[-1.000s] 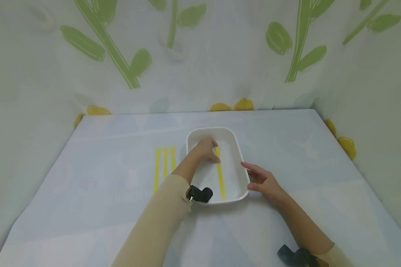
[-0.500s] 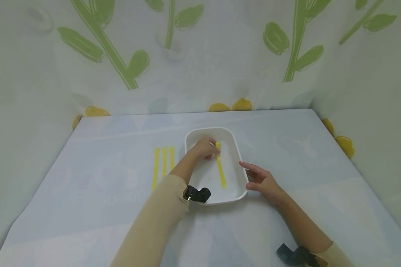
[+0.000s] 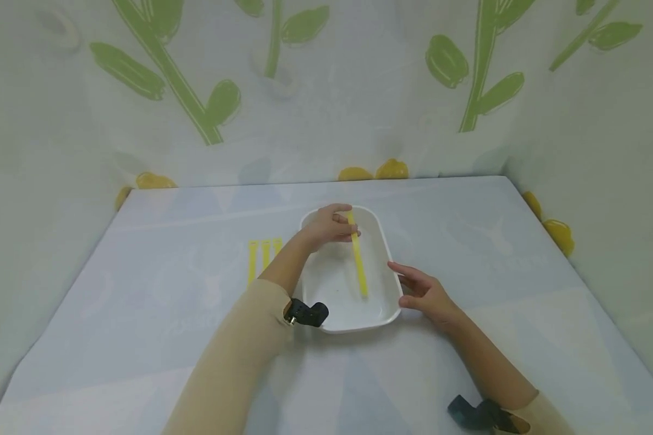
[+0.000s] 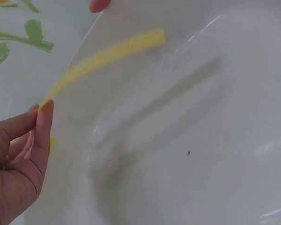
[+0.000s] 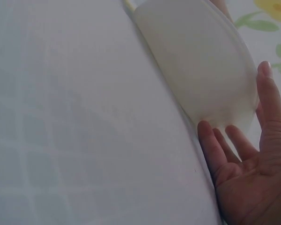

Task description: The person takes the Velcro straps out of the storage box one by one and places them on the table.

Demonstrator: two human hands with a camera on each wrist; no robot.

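Note:
A thin yellow strip (image 3: 359, 263) slants down over the white tray (image 3: 389, 251), its upper end pinched by my left hand (image 3: 326, 226). In the left wrist view the strip (image 4: 107, 55) bends in an arc from the thumb and fingertips of the left hand (image 4: 21, 161), its free end over the tray floor and casting shadows there. My right hand (image 3: 427, 296) touches the right side of the tray with its fingers spread and loose. The right wrist view shows the right hand's fingers (image 5: 210, 143) against the outer wall of the tray (image 5: 196, 61).
Several yellow strips (image 3: 265, 257) lie side by side on the table (image 3: 158, 290) left of the tray, partly covered by the left sleeve. A wall (image 3: 359, 90) printed with green leaves stands behind the table. Dark wrist cameras (image 3: 307, 313) sit on both forearms.
The strip lay flat in the tray; my left hand has pinched its far end and lifted it up and away toward the back rim. The right hand stays at the tray's side.

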